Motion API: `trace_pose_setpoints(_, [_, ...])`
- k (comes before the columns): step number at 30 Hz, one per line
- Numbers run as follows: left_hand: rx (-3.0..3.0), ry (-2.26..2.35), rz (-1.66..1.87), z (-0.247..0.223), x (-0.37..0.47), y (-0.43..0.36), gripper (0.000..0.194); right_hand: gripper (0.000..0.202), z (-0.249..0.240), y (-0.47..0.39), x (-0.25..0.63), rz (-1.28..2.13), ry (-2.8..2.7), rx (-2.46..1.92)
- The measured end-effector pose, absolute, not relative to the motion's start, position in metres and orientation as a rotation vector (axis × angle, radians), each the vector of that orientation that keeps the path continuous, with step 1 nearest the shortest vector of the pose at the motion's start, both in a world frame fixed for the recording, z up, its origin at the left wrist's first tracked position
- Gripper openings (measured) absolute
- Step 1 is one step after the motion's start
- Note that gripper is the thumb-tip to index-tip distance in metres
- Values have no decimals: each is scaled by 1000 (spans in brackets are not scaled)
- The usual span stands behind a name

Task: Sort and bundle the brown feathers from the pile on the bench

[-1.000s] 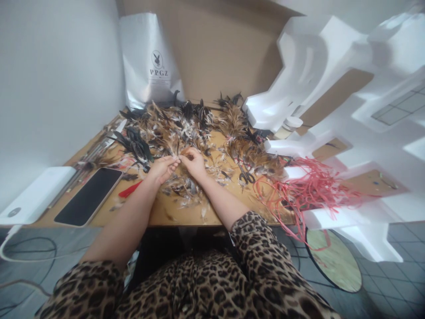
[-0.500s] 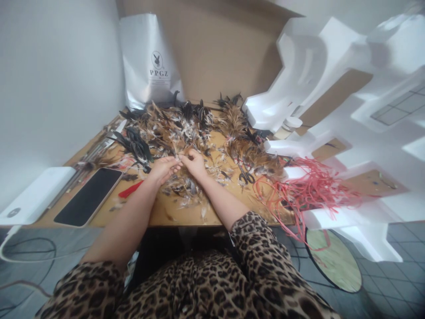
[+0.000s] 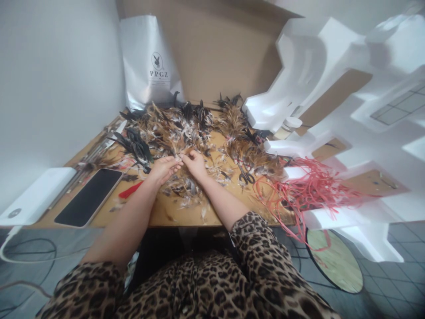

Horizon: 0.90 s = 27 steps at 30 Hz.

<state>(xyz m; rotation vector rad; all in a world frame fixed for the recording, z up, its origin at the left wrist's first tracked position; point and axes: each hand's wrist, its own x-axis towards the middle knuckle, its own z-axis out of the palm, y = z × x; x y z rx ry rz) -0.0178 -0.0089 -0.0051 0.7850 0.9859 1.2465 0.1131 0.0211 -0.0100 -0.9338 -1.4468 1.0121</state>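
Observation:
My left hand and my right hand meet over the middle of the table, fingertips pinched together. Between them is the pale lower end of a small bunch of brown feathers, its tips pointing away from me; it partly blends into the pile behind. Loose feather scraps lie beneath and around my wrists. Just beyond my fingers spreads a heap of brown and black feathers. A dark green-black feather bunch lies left of my left hand.
Black scissors and brown feather bunches lie to the right. Pink ribbon strands spill over white foam pieces. On the left are a phone, a white power bank and a red object. A silver bag stands behind.
Both hands stay in nearly the same place. The pinched fingertips have shifted very slightly, with the right fingers a touch nearer the left.

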Motion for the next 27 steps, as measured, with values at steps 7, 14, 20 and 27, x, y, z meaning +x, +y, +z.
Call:
trace_pose_setpoints(7, [718, 960, 1279, -4, -17, -8, 5, 32, -2, 17, 111, 1201, -1370, -885])
trace_pose_setpoints(14, [623, 944, 1350, -2, -18, -7, 5, 22, 1, 16, 111, 1167, -1376, -888])
trace_pose_setpoints(20, [704, 994, 1304, -2, -16, -9, 7, 18, 0, 18, 112, 1050, -1362, -873])
trace_pose_setpoints(27, [773, 998, 1228, -1, -15, -11, 13, 19, 1, 18, 114, 1067, -1367, -906])
